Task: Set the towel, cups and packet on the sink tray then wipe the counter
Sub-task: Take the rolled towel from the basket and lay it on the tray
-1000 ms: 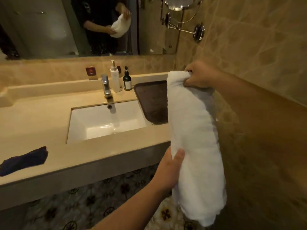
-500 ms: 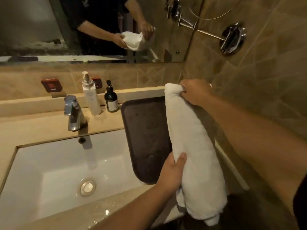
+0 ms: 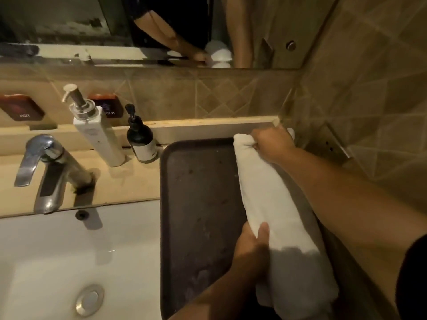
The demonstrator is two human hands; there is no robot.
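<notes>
Fingers of right hand bunched tight on far end of rolled white terry towel; left hand wraps near part, thumb on top. Towel lies lengthwise along 3 o'clock side of dark brown rectangular tray, w/ near end reaching toward 6 o'clock; can't tell if fully resting. Risks: roll could unfurl on release, or near end overhang tray rim and slide off. Black pump bottle at 11 o'clock, well clear.

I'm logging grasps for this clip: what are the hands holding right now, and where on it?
The rolled white towel: the right hand grips its far end, the left hand holds its near part from the side.
</notes>
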